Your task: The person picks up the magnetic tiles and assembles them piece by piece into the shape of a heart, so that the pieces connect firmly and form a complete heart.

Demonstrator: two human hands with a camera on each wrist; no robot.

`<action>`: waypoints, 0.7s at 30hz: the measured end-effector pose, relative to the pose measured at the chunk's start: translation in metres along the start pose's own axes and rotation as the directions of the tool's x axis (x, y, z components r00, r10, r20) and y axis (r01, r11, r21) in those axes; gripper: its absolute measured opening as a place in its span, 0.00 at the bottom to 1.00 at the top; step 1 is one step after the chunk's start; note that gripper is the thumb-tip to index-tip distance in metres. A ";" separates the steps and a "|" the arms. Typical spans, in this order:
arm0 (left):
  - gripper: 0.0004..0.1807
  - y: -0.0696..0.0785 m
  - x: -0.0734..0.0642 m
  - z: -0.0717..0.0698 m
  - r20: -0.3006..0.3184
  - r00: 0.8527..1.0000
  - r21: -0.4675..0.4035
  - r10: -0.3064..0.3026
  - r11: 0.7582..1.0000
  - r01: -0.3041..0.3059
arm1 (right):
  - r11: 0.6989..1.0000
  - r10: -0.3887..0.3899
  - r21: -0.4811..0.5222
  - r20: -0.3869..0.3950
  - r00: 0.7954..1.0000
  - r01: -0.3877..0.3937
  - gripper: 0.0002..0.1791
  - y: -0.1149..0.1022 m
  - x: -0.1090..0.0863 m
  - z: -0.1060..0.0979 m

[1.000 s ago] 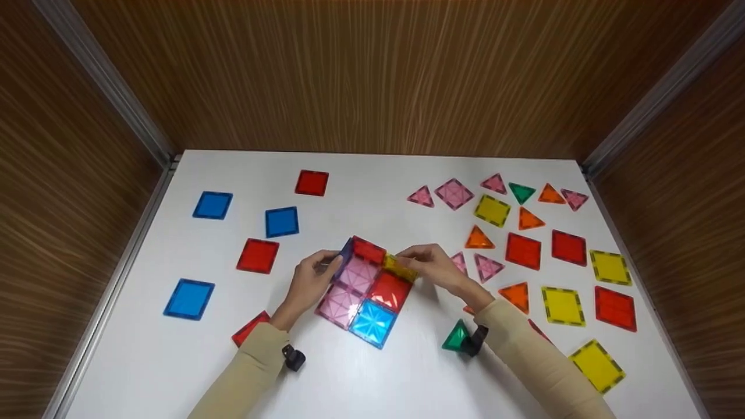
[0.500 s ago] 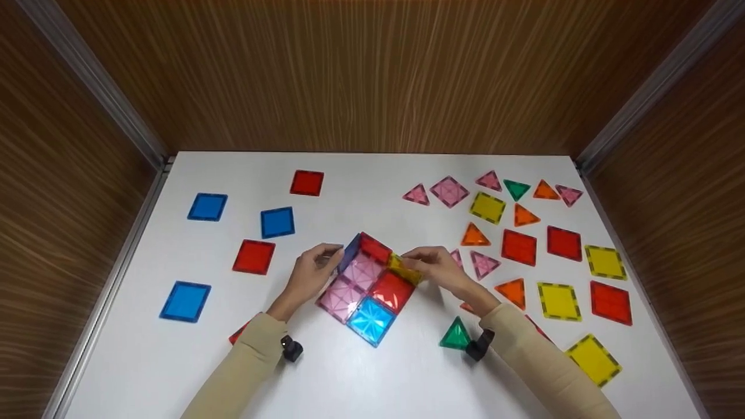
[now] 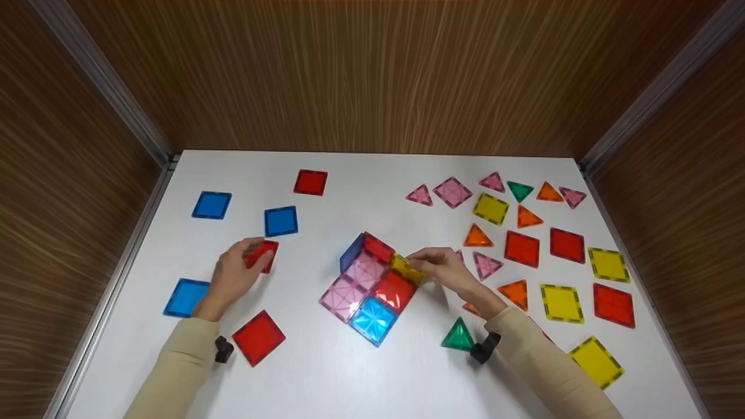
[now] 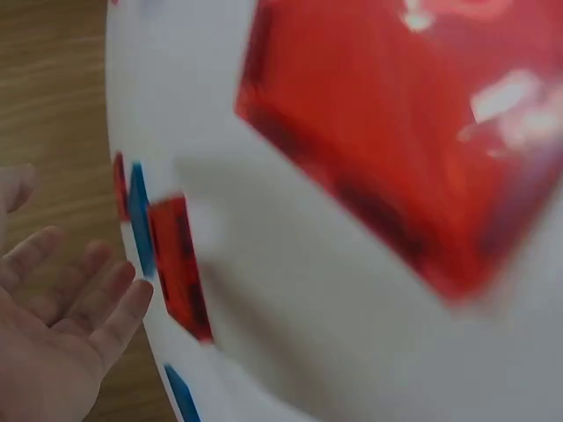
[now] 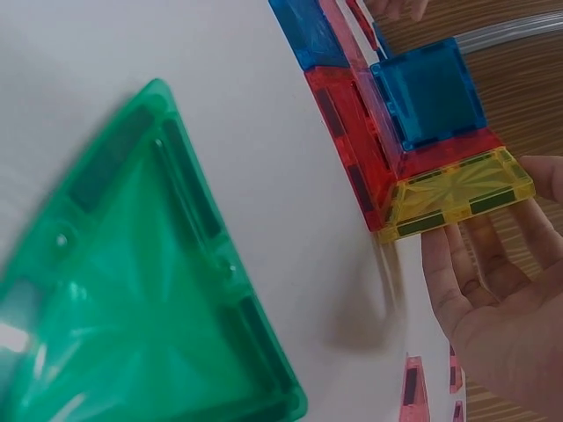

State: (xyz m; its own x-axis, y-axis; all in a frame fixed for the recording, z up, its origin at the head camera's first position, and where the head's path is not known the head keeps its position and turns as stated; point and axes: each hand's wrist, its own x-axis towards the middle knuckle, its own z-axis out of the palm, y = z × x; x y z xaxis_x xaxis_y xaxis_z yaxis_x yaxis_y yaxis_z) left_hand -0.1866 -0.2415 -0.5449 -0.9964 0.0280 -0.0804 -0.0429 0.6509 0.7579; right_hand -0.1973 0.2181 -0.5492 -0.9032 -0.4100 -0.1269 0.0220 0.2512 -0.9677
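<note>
In the head view, my left hand reaches over a red square magnetic tile lying on the table. The left wrist view shows that hand with fingers spread beside the red tile. My right hand pinches an upright yellow magnetic tile at the edge of a joined build. Flat in this build lie two pink tiles, a red tile and a light blue tile. A blue tile and another red tile stand up along its back edges.
A loose red square and several blue squares lie on the left. To the right are pink, orange and green triangles with red and yellow squares. A green triangle sits beside my right wrist. Wood-grain panels surround the white table.
My left hand has left the upright blue tile and moved left to a loose red square. My right hand stays at the yellow tile.
</note>
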 end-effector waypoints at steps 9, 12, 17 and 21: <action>0.39 -0.024 0.003 -0.008 -0.014 0.997 0.154 -0.076 0.985 0.077 | 0.999 0.030 -0.029 -0.017 0.999 -0.031 0.15 -0.002 -0.003 -0.003; 0.40 -0.025 0.005 -0.004 -0.014 0.996 0.187 -0.083 0.979 0.084 | 0.999 0.019 -0.030 0.003 1.000 -0.019 0.16 -0.003 -0.004 -0.004; 0.42 -0.022 0.009 0.002 -0.030 0.998 0.228 -0.061 0.971 0.067 | 0.999 0.020 -0.034 0.016 1.000 -0.020 0.17 -0.004 -0.007 -0.004; 0.42 -0.020 0.010 0.005 -0.035 0.998 0.258 -0.061 0.964 0.068 | 0.999 0.014 -0.031 0.019 1.000 -0.014 0.17 -0.005 -0.007 -0.004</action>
State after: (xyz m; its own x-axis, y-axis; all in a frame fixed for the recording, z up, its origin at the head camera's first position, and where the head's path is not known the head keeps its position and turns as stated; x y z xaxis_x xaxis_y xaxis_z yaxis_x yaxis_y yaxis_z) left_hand -0.1957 -0.2502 -0.5641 -0.9938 -0.0384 -0.1040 -0.0903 0.8248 0.5582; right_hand -0.1924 0.2233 -0.5424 -0.8944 -0.4232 -0.1448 0.0209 0.2839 -0.9586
